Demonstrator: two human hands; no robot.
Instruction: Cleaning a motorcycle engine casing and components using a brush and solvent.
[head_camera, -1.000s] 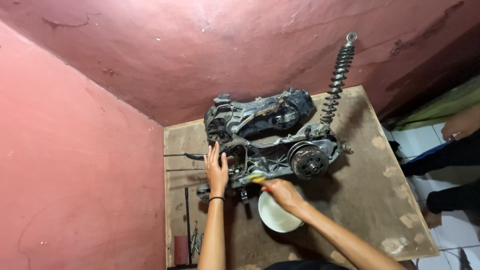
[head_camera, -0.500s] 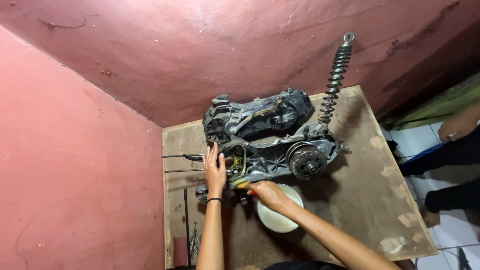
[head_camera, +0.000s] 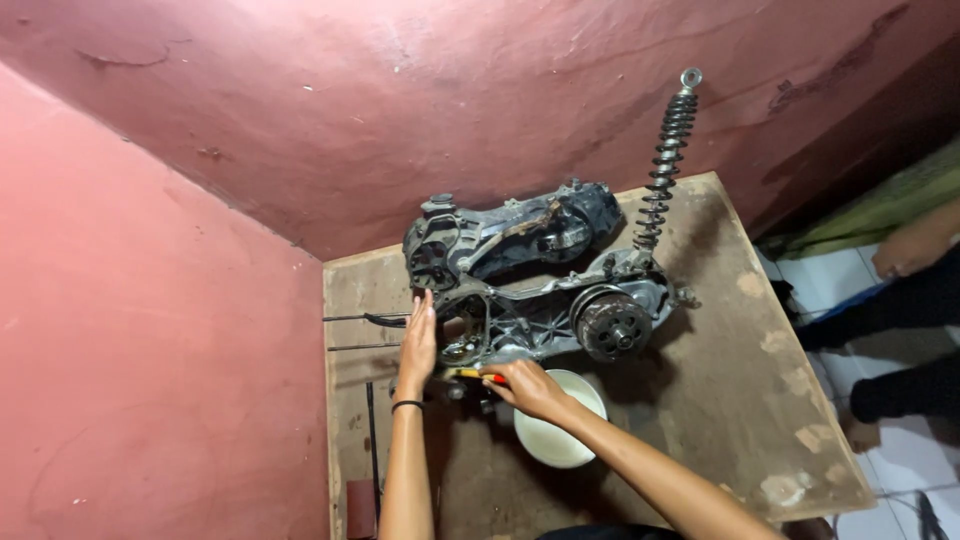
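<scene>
Since the earlier frame, the right hand (head_camera: 530, 388) has slid leftward off the white bowl (head_camera: 560, 435) toward the engine casing (head_camera: 545, 315), closed around a yellow-and-red-handled tool (head_camera: 478, 376). Just beside it, the left hand (head_camera: 418, 345) lies flat and open against the casing's end on the wooden table (head_camera: 720, 400). If the tool slips, knuckles could strike the clutch drum (head_camera: 612, 325) to the right.

Both of the person's forearms are showing bare, with no sleeves reaching into view. The left hand (head_camera: 418, 345) is wearing no glove, and a thin dark band, perhaps a hair tie or bracelet, is circling the wrist just below its fingers (head_camera: 427, 310). The right hand (head_camera: 532, 388) is likewise going ungloved, its wrist carrying nothing behind the fingers.
</scene>
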